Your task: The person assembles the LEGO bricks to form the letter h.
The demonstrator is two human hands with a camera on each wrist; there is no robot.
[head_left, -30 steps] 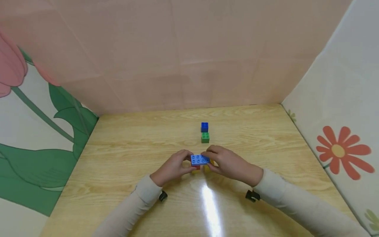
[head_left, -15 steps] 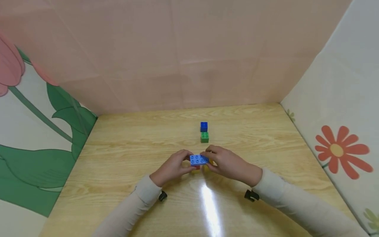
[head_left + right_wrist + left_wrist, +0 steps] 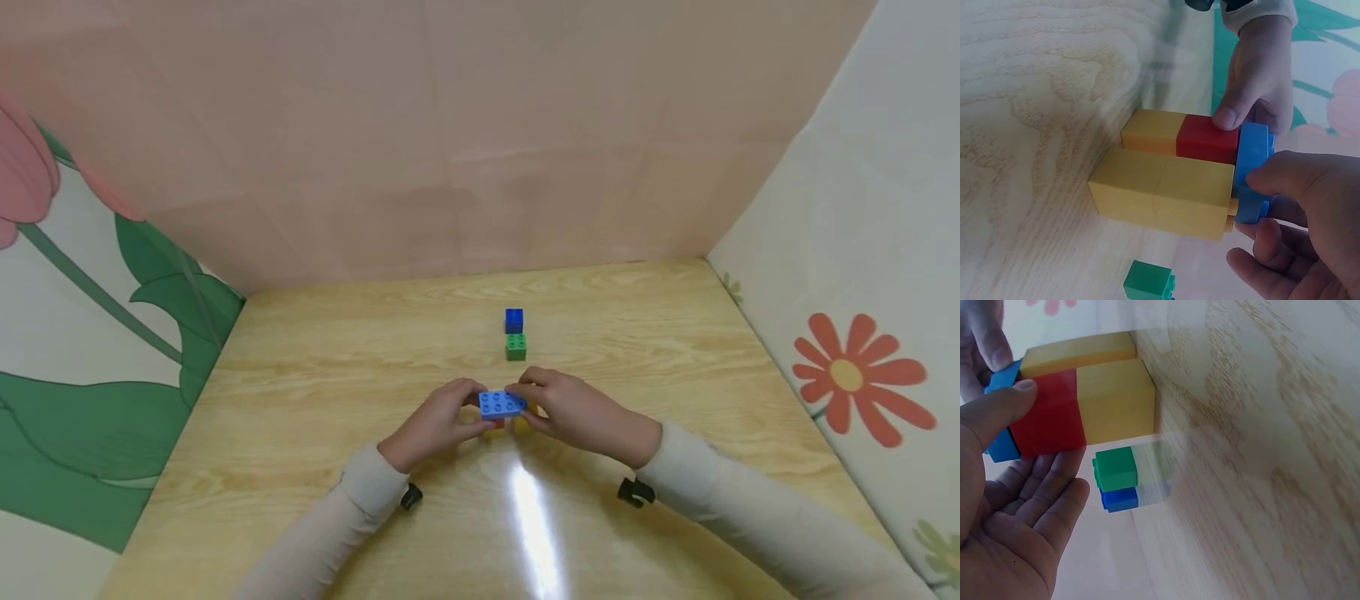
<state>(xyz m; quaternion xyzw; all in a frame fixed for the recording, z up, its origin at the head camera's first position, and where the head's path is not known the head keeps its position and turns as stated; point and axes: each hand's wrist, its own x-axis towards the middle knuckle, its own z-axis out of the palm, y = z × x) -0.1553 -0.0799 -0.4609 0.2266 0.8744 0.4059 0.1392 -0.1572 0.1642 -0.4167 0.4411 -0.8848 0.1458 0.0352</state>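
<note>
A light blue eight-stud toy brick (image 3: 498,403) lies across the top of two short brick columns on the table. One column is a red brick (image 3: 1050,422) on a yellow brick (image 3: 1116,403); the other is two stacked yellow bricks (image 3: 1194,194), with a couple of studs showing beside the blue brick. My left hand (image 3: 435,421) grips the red brick, thumb on its near face and fingers behind, close under the blue one. Thumb and fingers of my right hand (image 3: 585,412) pinch the blue brick's right end.
Behind the hands on the wooden table (image 3: 330,358), a green four-stud brick (image 3: 516,347) stands in front of a dark blue brick (image 3: 513,320). A pink backdrop (image 3: 450,167) rises at the far edge, and flower-printed panels (image 3: 862,208) flank the table.
</note>
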